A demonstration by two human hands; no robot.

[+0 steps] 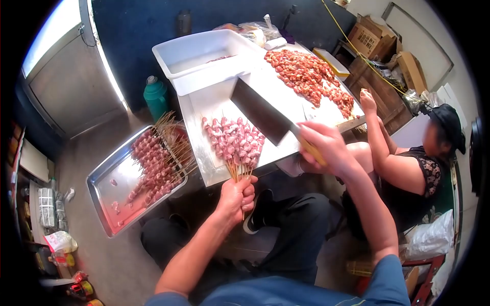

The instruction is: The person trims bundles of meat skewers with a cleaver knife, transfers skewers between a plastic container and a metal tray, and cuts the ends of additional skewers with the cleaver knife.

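Observation:
My left hand [236, 197] is closed round the wooden ends of several meat skewers [236, 140], whose meat lies fanned out on the white board near the table's front edge. In my right hand [325, 148] is the yellow handle of a cleaver [261, 111]. Its broad dark blade hangs over the board, just right of and above the skewers. A metal tray [109, 196] at the lower left holds a pile of other meat skewers [153, 166], their sticks pointing up and to the right.
A white plastic tub [178, 84] stands at the table's back left. Loose red meat pieces [306, 74] are heaped at the back right. A seated co-worker [403, 158] in a dark hat is at the right. A green flask [155, 97] stands behind the metal tray.

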